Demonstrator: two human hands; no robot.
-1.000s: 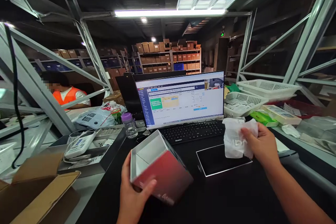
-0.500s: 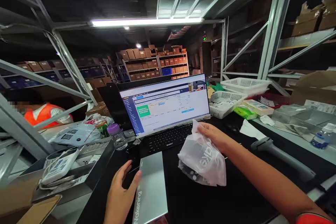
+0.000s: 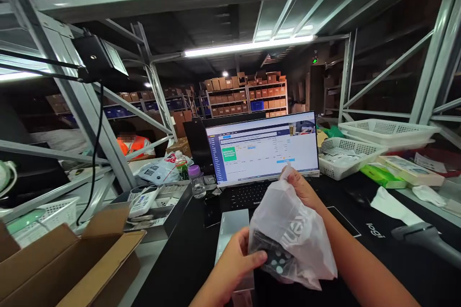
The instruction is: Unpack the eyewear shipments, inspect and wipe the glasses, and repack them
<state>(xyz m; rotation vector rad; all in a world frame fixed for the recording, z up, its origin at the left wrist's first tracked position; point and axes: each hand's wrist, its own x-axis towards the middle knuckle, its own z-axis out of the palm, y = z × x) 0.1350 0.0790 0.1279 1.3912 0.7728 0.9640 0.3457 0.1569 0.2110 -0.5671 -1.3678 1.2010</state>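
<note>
A translucent white plastic bag [image 3: 306, 230] hangs over the black desk, with a dark, dotted item [image 3: 277, 260] showing through its lower left. My right hand [image 3: 301, 188] pinches the bag's gathered top corner. Low on the left side, my left hand [image 3: 239, 261] grips the same bag, thumb in front and fingers partly hidden behind it. Under and behind my left hand a long silver-grey box [image 3: 230, 224] lies on the desk, partly covered by hand and bag. Beyond the bag are a black keyboard [image 3: 248, 195] and a lit monitor [image 3: 262, 153].
An open cardboard box [image 3: 72, 264] stands at lower left, near a grey tray of devices [image 3: 173, 211]. A purple-capped bottle [image 3: 197, 182] is beside the monitor. At right are white baskets [image 3: 349, 158], a green packet [image 3: 382, 176] and a grey handheld scanner [image 3: 425, 237]. An orange-vested person [image 3: 134, 146] is behind the rack.
My left hand has moved from beside the silver-grey box onto the bag and gripped it. The bag is nearer and more spread out. The view has swung left.
</note>
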